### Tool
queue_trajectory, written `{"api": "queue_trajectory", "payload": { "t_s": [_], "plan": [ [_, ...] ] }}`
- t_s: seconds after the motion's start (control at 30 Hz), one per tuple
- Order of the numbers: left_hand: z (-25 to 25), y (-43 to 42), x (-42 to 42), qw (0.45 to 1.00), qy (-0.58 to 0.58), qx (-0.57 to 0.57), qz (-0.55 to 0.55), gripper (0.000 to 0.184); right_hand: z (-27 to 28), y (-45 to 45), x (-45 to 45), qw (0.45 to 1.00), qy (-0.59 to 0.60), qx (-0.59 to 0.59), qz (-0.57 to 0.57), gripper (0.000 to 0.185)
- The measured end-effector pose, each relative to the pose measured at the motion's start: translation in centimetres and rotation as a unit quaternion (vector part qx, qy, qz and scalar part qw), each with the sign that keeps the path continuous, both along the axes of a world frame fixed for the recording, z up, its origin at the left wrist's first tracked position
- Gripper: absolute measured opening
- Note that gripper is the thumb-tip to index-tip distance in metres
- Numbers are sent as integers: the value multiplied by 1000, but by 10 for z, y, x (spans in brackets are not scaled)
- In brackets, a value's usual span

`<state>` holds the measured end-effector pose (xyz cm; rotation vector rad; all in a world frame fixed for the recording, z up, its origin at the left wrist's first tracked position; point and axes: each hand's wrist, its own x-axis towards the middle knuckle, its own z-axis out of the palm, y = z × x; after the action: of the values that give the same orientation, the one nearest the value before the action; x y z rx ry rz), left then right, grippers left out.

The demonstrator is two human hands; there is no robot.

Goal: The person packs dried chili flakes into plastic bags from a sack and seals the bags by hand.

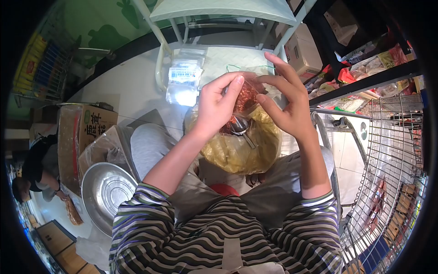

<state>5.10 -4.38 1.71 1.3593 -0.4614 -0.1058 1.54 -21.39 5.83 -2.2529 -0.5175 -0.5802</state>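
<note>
My left hand [218,106] is closed on the top edge of a clear plastic bag [246,95], its thumb pressed against the fingers. Red flaky bits, perhaps dried chili, show through the plastic. My right hand [288,101] is on the bag's other side, fingers spread and curved; whether its fingertips touch the plastic is hard to tell. Below both hands, a large yellow sack [258,148] stands open between my knees. A metal scoop [239,126] lies in it among more red bits, its handle toward me.
Flat printed bags [185,75] lie in a stack on the pale stool [223,57] ahead. A metal basin [108,192] and cardboard boxes [93,125] are at left, a wire cart [388,160] at right. Another person [39,164] holds something at far left.
</note>
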Motion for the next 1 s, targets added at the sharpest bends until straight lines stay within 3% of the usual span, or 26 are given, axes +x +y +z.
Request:
{"api": "queue_trajectory", "payload": {
  "t_s": [1.0],
  "plan": [
    [5,0,1,999,39,8,-36,28,5,-2,-4,1000,-19,-10,8,26]
  ]
}}
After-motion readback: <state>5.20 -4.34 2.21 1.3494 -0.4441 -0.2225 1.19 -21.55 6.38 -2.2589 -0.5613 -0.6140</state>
